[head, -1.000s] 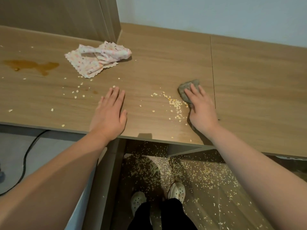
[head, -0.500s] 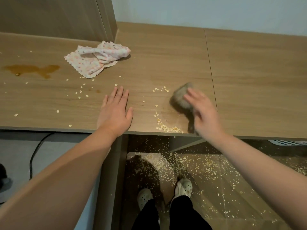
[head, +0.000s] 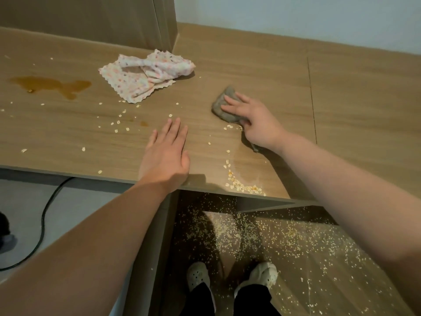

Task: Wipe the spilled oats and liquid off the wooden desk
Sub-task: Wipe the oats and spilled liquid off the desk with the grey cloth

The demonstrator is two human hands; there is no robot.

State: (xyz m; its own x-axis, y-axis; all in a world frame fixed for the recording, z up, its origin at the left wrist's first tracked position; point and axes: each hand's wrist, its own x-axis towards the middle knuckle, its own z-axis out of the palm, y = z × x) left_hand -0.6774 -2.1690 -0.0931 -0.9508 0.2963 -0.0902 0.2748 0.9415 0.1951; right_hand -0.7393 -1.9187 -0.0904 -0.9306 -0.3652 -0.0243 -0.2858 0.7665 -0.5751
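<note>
Across the wooden counter [head: 262,65], mid-wipe with a grey rag [head: 219,106] under the straight-fingered right hand [head: 255,119], left hand [head: 166,156] spread flat alongside — next, likely a pull toward the edge oats [head: 243,187].

The right hand [head: 255,119] lay over the grey cloth [head: 222,106], so the cloth's near half was hidden; only a dark corner peeked out by the wrist. The wooden desk [head: 364,106] ran off both sides of view, and the tall panel [head: 91,17] behind it was cut off at the top. A black cable [head: 43,224] slipped out at the left edge, beside a dark thing [head: 5,226] too cropped to name. The oats [head: 296,242] on the floor were mere specks, and the legs [head: 251,299] ran out of sight at the bottom.
</note>
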